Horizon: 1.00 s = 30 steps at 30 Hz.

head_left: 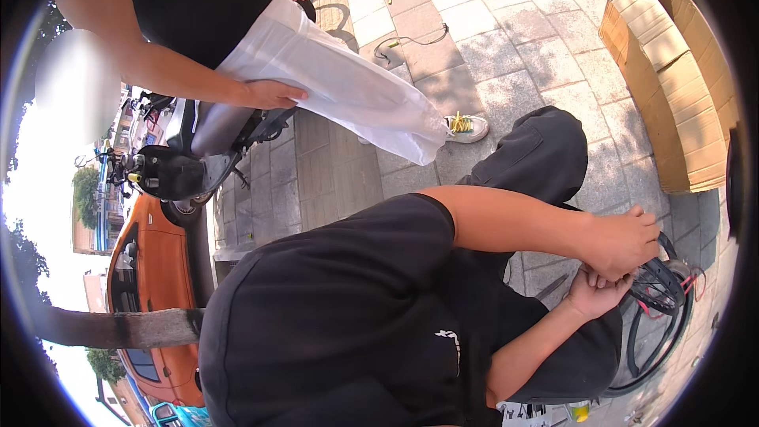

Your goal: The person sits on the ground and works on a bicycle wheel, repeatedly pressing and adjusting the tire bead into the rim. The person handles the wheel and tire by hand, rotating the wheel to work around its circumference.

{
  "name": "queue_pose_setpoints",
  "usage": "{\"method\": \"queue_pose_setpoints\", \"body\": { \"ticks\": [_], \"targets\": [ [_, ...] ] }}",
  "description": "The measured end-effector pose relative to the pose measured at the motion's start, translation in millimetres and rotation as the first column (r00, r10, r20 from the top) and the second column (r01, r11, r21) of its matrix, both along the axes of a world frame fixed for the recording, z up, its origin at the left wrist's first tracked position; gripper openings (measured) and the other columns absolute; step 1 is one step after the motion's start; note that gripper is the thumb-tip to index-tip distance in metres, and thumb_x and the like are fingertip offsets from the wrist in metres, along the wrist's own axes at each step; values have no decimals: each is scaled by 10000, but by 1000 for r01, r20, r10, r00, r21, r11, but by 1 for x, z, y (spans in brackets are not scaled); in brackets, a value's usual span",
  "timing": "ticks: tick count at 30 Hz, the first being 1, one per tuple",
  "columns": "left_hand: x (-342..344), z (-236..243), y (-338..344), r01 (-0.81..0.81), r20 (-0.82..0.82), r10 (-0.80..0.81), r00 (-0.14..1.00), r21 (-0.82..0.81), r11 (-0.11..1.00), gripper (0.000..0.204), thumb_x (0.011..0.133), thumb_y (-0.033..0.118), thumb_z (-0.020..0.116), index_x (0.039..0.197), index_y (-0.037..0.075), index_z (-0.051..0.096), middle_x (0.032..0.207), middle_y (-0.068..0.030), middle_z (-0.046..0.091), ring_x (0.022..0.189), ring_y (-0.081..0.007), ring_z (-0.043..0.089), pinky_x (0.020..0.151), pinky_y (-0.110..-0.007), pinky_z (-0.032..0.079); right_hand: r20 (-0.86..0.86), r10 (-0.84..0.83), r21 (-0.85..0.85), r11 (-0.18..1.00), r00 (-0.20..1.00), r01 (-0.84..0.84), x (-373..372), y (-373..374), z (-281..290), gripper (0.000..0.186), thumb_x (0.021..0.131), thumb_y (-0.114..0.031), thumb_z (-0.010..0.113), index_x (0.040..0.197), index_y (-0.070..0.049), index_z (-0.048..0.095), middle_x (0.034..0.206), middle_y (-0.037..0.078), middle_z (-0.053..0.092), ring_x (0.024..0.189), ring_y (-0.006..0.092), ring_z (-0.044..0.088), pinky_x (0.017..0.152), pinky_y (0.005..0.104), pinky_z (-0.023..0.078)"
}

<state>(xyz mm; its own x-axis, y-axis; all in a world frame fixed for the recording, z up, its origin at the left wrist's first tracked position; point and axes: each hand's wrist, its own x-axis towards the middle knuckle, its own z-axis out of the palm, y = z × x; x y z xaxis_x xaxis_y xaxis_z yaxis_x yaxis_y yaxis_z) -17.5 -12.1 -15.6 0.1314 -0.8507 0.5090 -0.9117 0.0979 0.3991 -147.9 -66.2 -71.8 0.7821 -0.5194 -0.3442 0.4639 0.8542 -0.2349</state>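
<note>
hands: I see left hand (594,291) and right hand (624,243) curled together on wheel (660,308), lower right
wheel: round, black rubber, red wires
box (672,71): corrugated cardboard, upper right

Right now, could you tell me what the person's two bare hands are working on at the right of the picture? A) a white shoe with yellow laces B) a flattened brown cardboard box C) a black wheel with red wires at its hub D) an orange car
C: the left hand and right hand are closed together on the black wheel with red wires; the brown cardboard box lies apart on the paving.
</note>
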Motion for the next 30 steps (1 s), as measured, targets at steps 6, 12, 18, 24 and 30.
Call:
{"method": "queue_pose_setpoints", "body": {
  "ticks": [6,12,18,24,30],
  "targets": [
    [-11,-1,-4,-178,8,179,984,-43,983,226,810,264,688,841,42,716,891,-98,662,944,-282,578,928,-423,433,233,10,110,993,972,-36,4,3,-11,382,1092,-378,499,771,-171,510,585,-45,345,476,97,300,435,280,259],
    [-16,6,-3,-89,-214,67,975,-95,991,286,735,255,737,913,31,727,1058,-124,660,1080,-290,557,947,-413,444,250,-66,327,945,966,-20,3,-8,-7,337,1073,-407,513,1231,-117,578,1216,13,625,1171,163,592,1062,396,482],
    [-2,0,-5,17,-94,-15,995,22,1000,329,748,249,738,985,20,719,1052,-122,657,1086,-293,561,936,-415,448,-45,38,165,986,998,-30,1,-34,-24,382,1074,-462,496,849,-171,598,670,-26,525,554,121,485,523,297,430],
    [-8,8,-4,-148,-149,163,975,107,983,368,780,308,785,967,5,691,1031,-142,659,1063,-320,589,942,-451,461,43,-34,33,999,998,33,8,6,1,435,1099,-468,481,803,-179,613,525,-46,376,409,103,303,385,274,285],
    [-6,12,-1,-180,-119,199,973,157,971,392,815,307,803,997,10,625,1004,-160,645,1036,-356,597,924,-459,471,255,6,78,997,967,-27,23,17,-16,350,1089,-442,566,849,-192,621,565,-55,382,455,62,344,406,242,290]
  ]
}}
